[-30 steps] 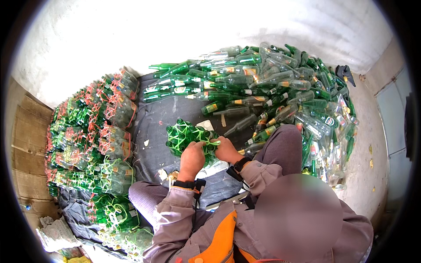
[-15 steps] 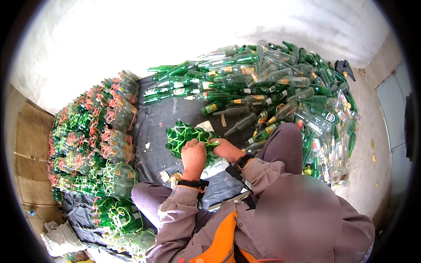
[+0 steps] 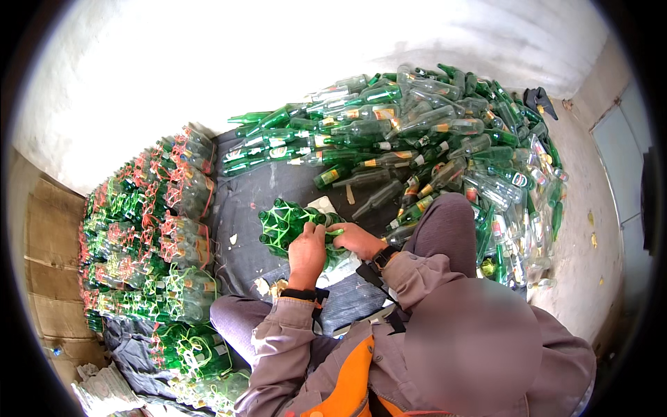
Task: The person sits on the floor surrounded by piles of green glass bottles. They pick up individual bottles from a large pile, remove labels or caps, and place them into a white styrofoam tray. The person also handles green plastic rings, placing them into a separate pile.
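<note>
In front of me a bundle of green bottles [image 3: 279,226] stands upright, laced with light green strap [image 3: 292,217], over a pale pad [image 3: 324,206] on the dark ground sheet [image 3: 250,194]. My left hand [image 3: 308,250] is at the bundle's near right side, fingers bent and pinched on the strap among the bottle necks. My right hand [image 3: 353,238], just to its right, is closed on a length of the same strap where it leaves the bundle. Some fingertips of both hands are hidden.
Strapped bottle bundles [image 3: 180,236] stand stacked along the left, beside cardboard [image 3: 48,236]. Loose bottles [image 3: 431,118] lie heaped at the back and right, against pale walls [image 3: 278,48]. My bent knees [image 3: 451,222] flank the bundle. A dark cloth [image 3: 538,101] lies at the heap's right end.
My left hand has shifted slightly up and right toward my right hand, fingers now further over the strap. The bundle sits a little lower in view. My right hand still holds the strap.
</note>
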`<state>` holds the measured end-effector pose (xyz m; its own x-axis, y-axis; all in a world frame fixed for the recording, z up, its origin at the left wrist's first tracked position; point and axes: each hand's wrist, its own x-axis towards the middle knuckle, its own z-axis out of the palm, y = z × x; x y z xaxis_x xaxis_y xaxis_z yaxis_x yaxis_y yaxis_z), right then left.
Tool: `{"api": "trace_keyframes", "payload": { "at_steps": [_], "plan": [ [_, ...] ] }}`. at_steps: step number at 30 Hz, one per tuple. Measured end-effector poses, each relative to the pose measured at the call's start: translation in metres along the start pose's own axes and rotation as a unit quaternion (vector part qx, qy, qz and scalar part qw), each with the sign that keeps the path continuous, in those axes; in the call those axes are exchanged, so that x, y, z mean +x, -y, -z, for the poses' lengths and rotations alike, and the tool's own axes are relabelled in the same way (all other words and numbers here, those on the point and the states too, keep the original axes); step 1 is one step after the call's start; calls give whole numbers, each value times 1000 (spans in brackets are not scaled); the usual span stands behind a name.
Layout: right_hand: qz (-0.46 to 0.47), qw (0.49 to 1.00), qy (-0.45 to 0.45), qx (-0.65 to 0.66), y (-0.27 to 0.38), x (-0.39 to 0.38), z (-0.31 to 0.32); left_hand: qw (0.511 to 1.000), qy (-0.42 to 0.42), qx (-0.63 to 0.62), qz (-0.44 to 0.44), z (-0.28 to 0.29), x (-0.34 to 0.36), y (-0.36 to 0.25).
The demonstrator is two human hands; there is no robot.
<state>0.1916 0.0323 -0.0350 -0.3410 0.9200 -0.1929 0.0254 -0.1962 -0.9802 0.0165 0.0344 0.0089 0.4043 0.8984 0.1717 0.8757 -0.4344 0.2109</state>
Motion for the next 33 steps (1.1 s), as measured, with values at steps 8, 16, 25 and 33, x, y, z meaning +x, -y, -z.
{"api": "trace_keyframes", "payload": {
  "at_steps": [8, 16, 25, 33],
  "plan": [
    [50, 988, -29, -140, 3, -4, 13, 999, -16, -37, -11, 2, 5, 3],
    [38, 982, -115, -148, -13, 8, 7, 964, 42, -234, 120, 17, 12, -1],
    [30, 984, -103, -143, -1, 1, 5, 953, 154, -208, 155, 47, -1, 64],
    [-4, 971, -91, -222, 0, -4, 9, 967, 132, -52, 214, 74, -19, 76]
  ]
}}
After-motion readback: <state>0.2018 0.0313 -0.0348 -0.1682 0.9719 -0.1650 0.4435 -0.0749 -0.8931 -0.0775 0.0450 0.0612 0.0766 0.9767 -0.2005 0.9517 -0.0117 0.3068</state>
